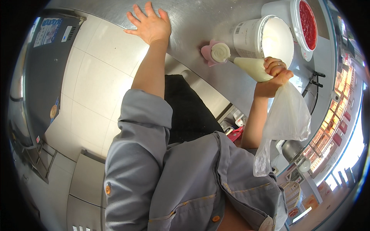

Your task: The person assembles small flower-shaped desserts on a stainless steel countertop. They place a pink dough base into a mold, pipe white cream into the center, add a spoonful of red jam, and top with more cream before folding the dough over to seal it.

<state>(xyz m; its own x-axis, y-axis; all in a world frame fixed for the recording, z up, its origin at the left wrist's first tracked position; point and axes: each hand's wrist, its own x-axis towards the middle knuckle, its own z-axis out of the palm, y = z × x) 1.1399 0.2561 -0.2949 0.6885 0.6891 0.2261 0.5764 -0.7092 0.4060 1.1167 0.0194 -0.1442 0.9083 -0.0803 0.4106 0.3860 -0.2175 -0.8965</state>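
Observation:
My right hand (274, 76) grips a clear piping bag (253, 69) filled with pale cream. The bag's loose upper end hangs down past my wrist. Its metal tip points left and meets the edge of a round swirl of cream (220, 52). This swirl sits on a pink petal-edged cup or mould (207, 52) on the steel worktop (196, 26). My left hand (151, 24) rests on the worktop near its edge, fingers spread, holding nothing. Just beyond the bag lies a white bucket (245, 37) with white cream coating its inside.
A second white tub (279, 11) holds red jam-like filling (307, 24). Right of the tubs, a black metal stand (313, 80) is near a glass-edged counter. Below the worktop are items on a shelf (235, 124). A dark appliance (46, 66) stands across the tiled floor (95, 66).

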